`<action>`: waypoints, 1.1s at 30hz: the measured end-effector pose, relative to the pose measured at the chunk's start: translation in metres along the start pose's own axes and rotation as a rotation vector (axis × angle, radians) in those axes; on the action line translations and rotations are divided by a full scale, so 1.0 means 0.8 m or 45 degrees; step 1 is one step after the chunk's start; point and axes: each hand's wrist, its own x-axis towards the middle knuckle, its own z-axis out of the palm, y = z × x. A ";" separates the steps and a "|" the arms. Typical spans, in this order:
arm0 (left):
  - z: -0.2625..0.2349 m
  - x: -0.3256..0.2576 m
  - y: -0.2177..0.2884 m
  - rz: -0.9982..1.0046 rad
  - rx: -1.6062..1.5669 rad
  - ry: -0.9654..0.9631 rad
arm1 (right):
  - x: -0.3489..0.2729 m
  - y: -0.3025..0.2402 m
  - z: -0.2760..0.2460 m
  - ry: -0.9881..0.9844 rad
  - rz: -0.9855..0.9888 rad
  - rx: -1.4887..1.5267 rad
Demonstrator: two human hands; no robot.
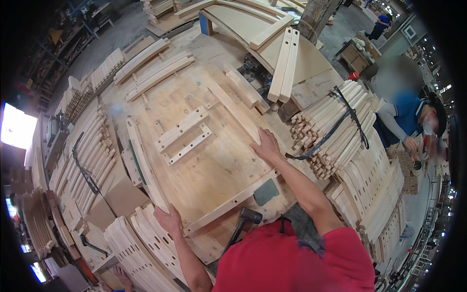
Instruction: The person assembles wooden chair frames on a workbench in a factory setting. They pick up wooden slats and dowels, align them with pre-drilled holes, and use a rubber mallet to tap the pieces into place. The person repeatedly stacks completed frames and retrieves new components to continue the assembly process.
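Observation:
My left hand [169, 221] grips the near end of a long, slightly curved wooden rail [146, 158] on the left of the plywood work board [219, 168]. My right hand [267, 147] is closed over the near end of another wooden rail [232, 111] on the right. Between the rails lie two short wooden bars with dark holes, a thicker bar [182, 129] and a thinner bar [190, 146]. Along the board's near edge lies a wooden crosspiece [228, 202]. A black-headed mallet [250, 215] rests just in front of it, its handle partly hidden by my red shirt.
Strapped wooden sticks [323, 131] are piled at right, with slotted slats [369, 190] nearer me. Another strapped bundle [87, 165] and slotted slats [138, 243] stand at left. A curved frame [262, 36] lies beyond. A co-worker [406, 119] is at right; another person's hand [121, 278] shows lower left.

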 end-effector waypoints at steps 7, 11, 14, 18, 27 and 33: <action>-0.013 -0.002 0.001 0.080 0.023 -0.037 | -0.025 0.007 0.008 0.037 0.021 -0.012; -0.007 -0.008 0.017 0.043 0.041 -0.024 | -0.039 0.024 -0.003 0.098 -0.026 -0.120; -0.018 -0.014 0.030 0.059 0.005 -0.009 | -0.067 0.010 -0.021 0.342 -0.181 -0.061; -0.030 -0.025 0.037 -0.064 -0.024 0.032 | -0.113 0.024 -0.105 0.583 0.005 0.082; -0.014 -0.026 0.005 0.123 -0.021 0.160 | -0.193 0.148 -0.238 0.829 1.002 -0.170; -0.012 -0.027 0.007 0.113 -0.083 0.111 | -0.204 0.154 -0.255 0.654 0.938 -0.122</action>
